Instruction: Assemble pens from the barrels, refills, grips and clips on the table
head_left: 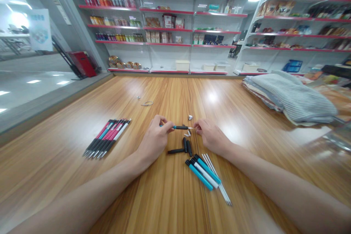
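My left hand (157, 138) is closed around a blue pen (181, 127) with a black grip, held level above the table. A thin white refill end sticks out of the grip toward the right. At that end, the fingers of my right hand (212, 137) are pinched together; whatever is between them is too small to make out. Below the pen lie small white pieces (188, 134) and loose black grips (189, 147). Silver cone tips (190, 117) sit just beyond it. Nearer me are blue and white pen barrels (201, 175) beside several thin white refills (224, 192).
A row of finished-looking pens (108, 138) lies at the left of the wooden table (153, 197). Farther back are a wire ring (147, 103) and a tiny metal piece (138, 97). Folded striped cloths (293, 95) are stacked at the right. Stocked shelves (166, 29) stand behind.
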### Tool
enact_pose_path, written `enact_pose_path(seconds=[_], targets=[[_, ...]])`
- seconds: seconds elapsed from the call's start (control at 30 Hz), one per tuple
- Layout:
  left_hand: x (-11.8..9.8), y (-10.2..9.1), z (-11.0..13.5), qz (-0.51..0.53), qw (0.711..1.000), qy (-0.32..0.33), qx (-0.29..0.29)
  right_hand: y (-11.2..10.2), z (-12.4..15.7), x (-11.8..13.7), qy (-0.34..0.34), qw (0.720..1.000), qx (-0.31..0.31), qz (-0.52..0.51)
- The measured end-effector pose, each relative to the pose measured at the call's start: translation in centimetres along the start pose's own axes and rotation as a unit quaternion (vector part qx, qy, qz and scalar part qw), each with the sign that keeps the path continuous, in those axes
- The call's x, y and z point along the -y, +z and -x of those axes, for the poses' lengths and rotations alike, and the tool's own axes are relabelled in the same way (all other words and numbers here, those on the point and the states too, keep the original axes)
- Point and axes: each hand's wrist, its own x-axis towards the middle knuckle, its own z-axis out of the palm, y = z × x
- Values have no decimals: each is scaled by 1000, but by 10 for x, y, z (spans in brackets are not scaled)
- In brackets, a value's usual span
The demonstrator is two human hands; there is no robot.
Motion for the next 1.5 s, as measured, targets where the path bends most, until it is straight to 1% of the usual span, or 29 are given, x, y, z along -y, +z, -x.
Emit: enact_pose_path(seconds=[0.17, 0.3, 0.4, 0.5, 0.63, 0.77, 0.9, 1.13, 1.33, 1.5], targets=[[-3, -1, 0, 1, 1000, 0, -6, -2, 0, 3, 9, 999, -1, 35], [-3, -1, -2, -48, 999, -5, -20, -3, 0, 3, 17, 999, -1, 47], [0, -1, -2, -78, 997, -4, -14, -2, 0, 3, 10, 999, 2, 50], [2, 0, -1, -73, 997, 3, 4, -1, -1, 2, 1, 999, -4, 39], [1, 0, 0, -60, 998, -1, 20, 0, -1, 3, -23, 998, -56, -2], [-2, -3, 1, -71, 997, -3, 10, -4, -2, 9, -69, 990, -119, -28], [-5, -4, 1, -77, 997, 5, -4, -8, -2, 17, -94, 983, -151, -45], [-8, -5, 1, -86, 996, 8, -5, -8, -1, 19, -105, 982, -154, -43], [-9, -7, 0, -118, 993, 30, 0, -8, 0, 19, -107, 983, -142, -50], [-9, -7, -1, -117, 992, 39, 27, -9, 0, 18, -111, 983, -137, -55]])
